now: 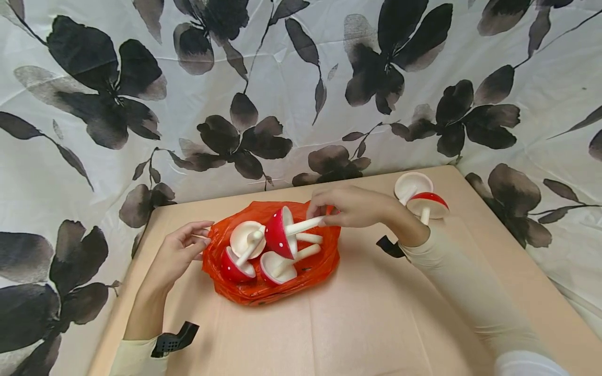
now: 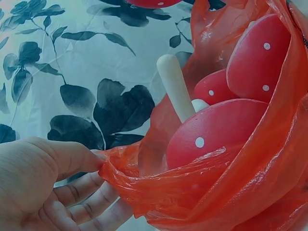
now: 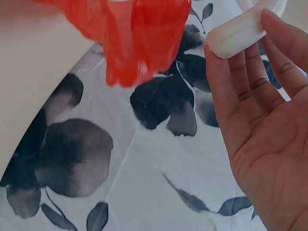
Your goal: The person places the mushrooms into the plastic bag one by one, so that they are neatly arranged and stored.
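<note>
An orange-red plastic bag (image 1: 277,297) lies spread on the table, holding several toy mushrooms with white-dotted red caps, such as this mushroom (image 1: 237,267). With thumb and fingers my left hand (image 1: 181,253) pinches the bag's left edge; the left wrist view shows its thumb (image 2: 79,156) against the plastic. My right hand (image 1: 352,206) holds a mushroom (image 1: 280,232) by its white stem above the others, its cap facing left. In the right wrist view, the stem (image 3: 236,41) sits between thumb and fingers, and the cap is mostly out of frame.
At the table's far right corner lie two more mushrooms, one with its pale underside (image 1: 414,184) up and one red-capped mushroom (image 1: 427,203), partly behind my right wrist. A floral cloth (image 1: 301,94) hangs behind the wooden table (image 1: 357,324).
</note>
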Action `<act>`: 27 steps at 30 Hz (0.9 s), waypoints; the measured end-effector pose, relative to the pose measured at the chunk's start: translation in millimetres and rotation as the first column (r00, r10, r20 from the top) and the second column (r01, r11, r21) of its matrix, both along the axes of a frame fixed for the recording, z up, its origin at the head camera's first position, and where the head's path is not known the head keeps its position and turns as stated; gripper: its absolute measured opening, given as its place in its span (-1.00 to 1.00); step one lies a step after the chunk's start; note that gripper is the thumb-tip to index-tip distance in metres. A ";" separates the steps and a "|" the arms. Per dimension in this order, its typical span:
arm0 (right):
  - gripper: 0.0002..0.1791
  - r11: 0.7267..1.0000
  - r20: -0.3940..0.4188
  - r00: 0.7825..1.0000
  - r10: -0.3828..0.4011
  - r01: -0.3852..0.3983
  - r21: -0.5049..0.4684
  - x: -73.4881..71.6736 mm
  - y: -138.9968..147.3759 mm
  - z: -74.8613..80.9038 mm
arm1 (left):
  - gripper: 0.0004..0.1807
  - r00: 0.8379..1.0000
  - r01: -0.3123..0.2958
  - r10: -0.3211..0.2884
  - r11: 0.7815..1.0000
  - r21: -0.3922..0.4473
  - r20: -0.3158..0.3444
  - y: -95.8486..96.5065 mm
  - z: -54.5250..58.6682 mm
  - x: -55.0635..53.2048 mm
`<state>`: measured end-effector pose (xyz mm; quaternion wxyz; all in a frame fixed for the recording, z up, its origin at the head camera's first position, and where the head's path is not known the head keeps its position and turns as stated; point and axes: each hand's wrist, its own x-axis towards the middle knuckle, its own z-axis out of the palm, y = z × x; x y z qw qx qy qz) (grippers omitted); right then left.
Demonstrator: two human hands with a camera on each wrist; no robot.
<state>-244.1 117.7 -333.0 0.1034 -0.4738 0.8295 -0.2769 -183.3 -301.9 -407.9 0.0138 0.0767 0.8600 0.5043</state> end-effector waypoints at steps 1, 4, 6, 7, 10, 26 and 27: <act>-0.80 1.000 0.006 1.000 0.011 -0.011 -0.001 0.5 -2.7 -0.4 | -0.58 1.000 0.000 0.000 1.000 -0.001 0.000 0.2 0.2 -0.2; -0.80 0.999 0.019 0.999 0.043 -0.042 -0.003 2.0 -10.0 -2.0 | -0.58 1.000 0.000 0.000 1.000 0.000 0.002 0.7 0.8 -0.5; -0.79 0.998 0.022 0.998 0.057 -0.057 -0.001 2.8 -14.7 -3.1 | -0.58 1.000 0.000 0.000 1.000 0.000 0.002 0.8 1.1 -0.6; -0.79 0.998 0.018 0.998 0.061 -0.061 0.002 3.0 -17.0 -3.9 | -0.58 1.000 0.001 -0.001 1.000 -0.001 0.003 0.9 1.2 -0.6; -0.80 0.997 0.004 0.997 0.071 -0.071 0.007 3.3 -23.5 -7.0 | -0.58 1.000 0.001 -0.001 1.000 -0.006 0.005 0.6 1.7 -0.7; -0.82 0.994 0.144 0.984 0.107 -0.108 -0.005 1.7 -53.7 -29.7 | -0.57 1.000 0.008 -0.008 1.000 -0.007 0.027 0.1 3.7 -1.5; -0.83 0.994 0.144 0.984 0.106 -0.108 0.000 2.0 -55.7 -31.3 | -0.57 1.000 0.008 -0.007 1.000 -0.008 0.028 0.2 3.8 -1.4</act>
